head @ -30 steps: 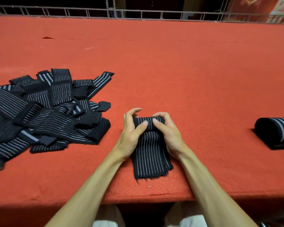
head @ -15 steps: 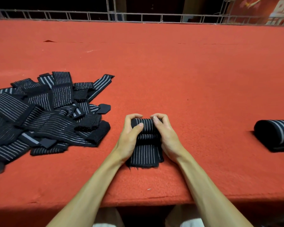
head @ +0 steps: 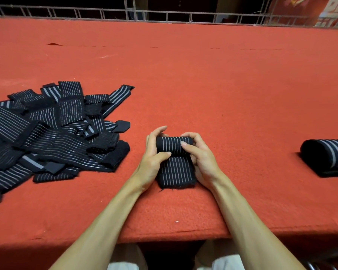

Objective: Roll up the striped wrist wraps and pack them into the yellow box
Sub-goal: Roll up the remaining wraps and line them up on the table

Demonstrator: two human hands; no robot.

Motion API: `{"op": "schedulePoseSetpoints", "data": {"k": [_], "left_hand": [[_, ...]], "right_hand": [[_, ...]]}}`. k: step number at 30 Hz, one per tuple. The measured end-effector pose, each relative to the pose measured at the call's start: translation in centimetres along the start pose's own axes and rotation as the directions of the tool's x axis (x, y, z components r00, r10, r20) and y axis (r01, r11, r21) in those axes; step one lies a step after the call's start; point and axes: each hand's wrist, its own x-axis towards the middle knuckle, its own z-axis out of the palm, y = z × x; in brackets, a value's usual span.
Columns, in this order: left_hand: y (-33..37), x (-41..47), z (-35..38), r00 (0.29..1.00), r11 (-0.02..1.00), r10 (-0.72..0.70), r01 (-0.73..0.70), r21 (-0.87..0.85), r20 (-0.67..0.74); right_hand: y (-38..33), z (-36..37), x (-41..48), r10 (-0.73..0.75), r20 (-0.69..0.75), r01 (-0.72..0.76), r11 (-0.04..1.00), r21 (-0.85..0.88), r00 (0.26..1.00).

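A black wrist wrap with thin white stripes point(head: 175, 162) lies near the front edge of the red table, its far end wound into a roll and a short flat tail pointing toward me. My left hand point(head: 154, 158) grips the roll's left end, thumb on top. My right hand point(head: 200, 158) grips its right end, fingers curled over it. A heap of several unrolled striped wraps point(head: 53, 133) sits to the left. One rolled wrap point(head: 328, 155) lies at the right edge of the view. No yellow box is in view.
The red felt table point(head: 203, 84) stretches far back to a metal railing point(head: 164, 15). Its front edge point(head: 164, 232) runs just under my forearms, with my knees below it.
The roll has grown thicker and the flat tail toward me has shortened as both hands wound the wrap. The heap and the rolled wrap have stayed put.
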Motion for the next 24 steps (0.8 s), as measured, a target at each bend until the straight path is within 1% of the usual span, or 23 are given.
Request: {"op": "schedulePoseSetpoints", "data": {"k": [2, 5, 8, 10, 14, 17, 19, 22, 24], "left_hand": [[-0.2, 0.0, 0.0, 0.999, 0.999, -0.048, 0.048, -0.012, 0.007], [-0.3, 0.2, 0.4, 0.997, 0.997, -0.077, 0.077, 0.020, -0.009], [-0.2, 0.4, 0.8, 0.997, 0.996, -0.069, 0.070, 0.062, -0.017], [-0.2, 0.3, 0.7, 0.997, 0.997, -0.068, 0.069, 0.046, -0.026], [-0.3, -0.1, 0.1, 0.999, 1.000, -0.008, 0.008, -0.006, -0.035], [-0.2, -0.2, 0.0, 0.997, 0.999, 0.024, -0.027, -0.036, -0.072], [-0.3, -0.1, 0.0, 0.994, 0.998, 0.042, -0.047, -0.048, -0.102], [-0.5, 0.0, -0.2, 0.992, 0.993, 0.039, -0.052, -0.104, -0.120], [-0.4, 0.0, -0.2, 0.992, 0.993, 0.046, -0.059, -0.103, -0.120]], "right_hand": [[-0.2, -0.1, -0.2, -0.009, 0.035, 0.006, 0.997, 0.077, 0.999], [0.0, -0.3, -0.2, -0.077, 0.065, 0.069, 0.990, 0.124, 0.995], [-0.1, -0.2, -0.3, -0.122, 0.069, 0.112, 0.986, 0.126, 0.990], [-0.4, 0.0, -0.5, -0.135, 0.065, 0.126, 0.984, 0.128, 0.989], [-0.1, 0.0, -0.4, -0.105, 0.067, 0.097, 0.989, 0.115, 0.992], [0.7, 0.3, 0.3, -0.069, -0.021, 0.070, 0.997, 0.042, 0.997], [1.1, 0.5, 0.6, -0.078, -0.095, 0.077, 0.997, -0.017, 0.992], [1.2, 0.3, 0.8, -0.067, -0.147, 0.067, 0.998, -0.007, 0.987], [0.9, 0.1, 0.8, -0.060, -0.165, 0.065, 0.998, 0.024, 0.985]]}}
